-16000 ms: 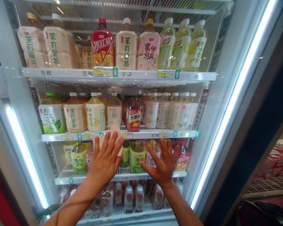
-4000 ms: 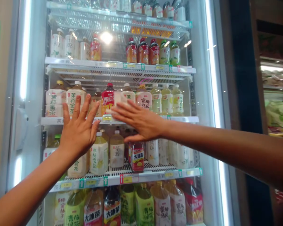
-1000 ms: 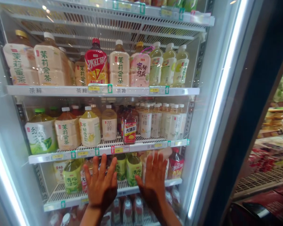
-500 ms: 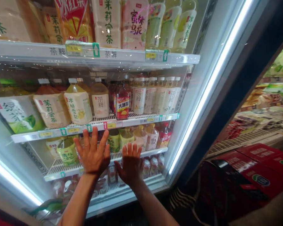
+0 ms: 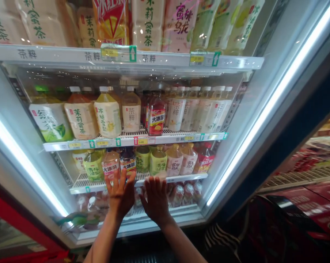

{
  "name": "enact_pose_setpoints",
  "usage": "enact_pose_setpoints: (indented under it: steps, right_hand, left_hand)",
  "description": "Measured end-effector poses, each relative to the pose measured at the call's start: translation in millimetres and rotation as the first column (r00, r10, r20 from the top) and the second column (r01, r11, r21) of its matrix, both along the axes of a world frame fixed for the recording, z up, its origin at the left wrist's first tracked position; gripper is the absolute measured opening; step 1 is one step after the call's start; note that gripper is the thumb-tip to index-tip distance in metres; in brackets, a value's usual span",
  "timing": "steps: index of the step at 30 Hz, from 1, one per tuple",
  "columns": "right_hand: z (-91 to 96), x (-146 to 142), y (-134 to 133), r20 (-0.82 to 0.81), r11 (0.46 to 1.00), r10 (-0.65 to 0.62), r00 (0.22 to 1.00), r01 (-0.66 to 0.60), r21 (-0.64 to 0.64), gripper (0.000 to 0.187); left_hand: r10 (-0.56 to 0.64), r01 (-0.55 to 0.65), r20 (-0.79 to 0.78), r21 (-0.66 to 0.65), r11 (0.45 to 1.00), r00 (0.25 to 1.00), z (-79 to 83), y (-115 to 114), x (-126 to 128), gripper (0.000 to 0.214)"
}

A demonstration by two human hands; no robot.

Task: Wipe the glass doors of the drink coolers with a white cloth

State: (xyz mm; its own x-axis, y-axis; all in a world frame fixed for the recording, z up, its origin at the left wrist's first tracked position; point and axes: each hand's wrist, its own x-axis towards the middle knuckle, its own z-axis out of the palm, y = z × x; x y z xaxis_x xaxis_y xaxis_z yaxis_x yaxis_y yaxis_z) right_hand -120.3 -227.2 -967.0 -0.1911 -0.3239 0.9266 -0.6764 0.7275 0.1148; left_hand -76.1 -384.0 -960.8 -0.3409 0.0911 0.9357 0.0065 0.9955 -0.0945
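Note:
Both my hands are raised in front of a lit drinks fridge, fingers stretched out and holding nothing. My left hand (image 5: 121, 195) overlaps the lower part of a pale-labelled iced tea bottle (image 5: 111, 161) and a dark iced tea bottle (image 5: 128, 160). Just right of it, my right hand (image 5: 155, 201) covers part of the lower shelf's front edge (image 5: 186, 178). Above that hand stand a light green tea bottle (image 5: 158, 160) and a pink-labelled bottle (image 5: 175, 160). Whether either hand touches glass cannot be told.
A middle shelf (image 5: 170, 140) holds several tea bottles, among them a red-labelled iced tea bottle (image 5: 156, 118). Large bottles fill the upper shelf (image 5: 71, 54). Light strips (image 5: 252, 106) run down the fridge's sides. Red boxes (image 5: 313, 208) lie at the right.
My left hand has moved lower and slightly right, uncovering bottles on the lower shelf. My right hand has shifted slightly right. The view has turned left, so the fridge sits further right.

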Motion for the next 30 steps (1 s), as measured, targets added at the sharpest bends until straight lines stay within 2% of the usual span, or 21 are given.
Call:
enact_pose_setpoints:
  steps: [3,5,6,9,11,16,18,21,23,24,28,30]
  right_hand:
    - [22.1,-9.0,-4.6,0.098,0.999,-0.048,0.994,0.048,0.006,0.067]
    - [28.4,-11.6,-6.7,0.137,0.997,-0.072,0.988,0.069,0.027,0.066]
    - [23.5,-9.7,-6.9,0.127,0.998,-0.063,0.99,0.058,0.04,0.065]
    - [-7.1,3.2,-5.5,0.043,0.998,0.006,0.999,-0.009,0.064,0.068]
    - [-14.2,8.3,-5.9,0.015,0.998,0.026,1.0,-0.026,0.065,0.069]
    - [23.2,0.9,-9.9,0.128,0.994,0.049,0.991,-0.06,0.086,0.079]
    - [12.7,1.7,-7.6,0.133,0.993,0.068,0.989,-0.081,0.089,0.081]
    - [-27.6,6.0,-2.8,0.079,0.99,0.089,0.993,-0.097,0.102,0.077]
    - [-36.4,4.0,-3.5,0.066,0.989,0.104,0.992,-0.11,0.096,0.078]
    - [-30.4,1.4,-5.6,0.079,0.99,0.106,0.991,-0.113,0.088,0.08]
    - [15.5,-4.3,-18.7,0.128,0.994,0.087,0.988,-0.095,0.054,0.088]
    - [14.9,1.7,-23.4,0.105,0.992,0.093,0.99,-0.101,0.072,0.09]
  left_hand:
    - [0.002,-0.002,0.039,-0.004,1.0,0.999,-17.2,-6.1,2.9,0.073]
    - [0.0,0.0,0.041,-0.009,1.0,0.999,-23.3,-8.6,2.4,0.073]
    - [0.0,0.0,0.04,-0.01,1.0,0.999,-24.9,-9.1,1.9,0.073]
    - [0.004,-0.004,0.044,-0.01,1.0,0.999,-25.0,-8.2,1.2,0.073]
    - [0.003,-0.003,0.049,-0.008,1.0,0.999,-23.3,-7.2,1.6,0.074]
    - [-0.012,0.012,0.057,-0.004,1.0,0.998,-22.3,-7.2,2.9,0.074]
    - [-0.012,0.012,0.059,0.001,1.0,0.998,-22.5,-6.6,3.6,0.073]
    - [-0.005,0.005,0.05,0.013,1.0,0.999,-21.6,-3.5,4.8,0.074]
    - [-0.002,0.001,0.037,0.017,1.0,0.999,-20.4,-0.5,6.0,0.074]
    - [-0.002,0.002,0.033,0.014,1.0,0.999,-19.9,0.6,7.1,0.074]
    - [-0.004,0.004,0.014,-0.005,1.0,1.0,-16.6,-2.7,17.8,0.079]
    - [0.015,-0.015,-0.015,0.017,1.0,1.0,-11.8,-12.5,26.1,0.085]
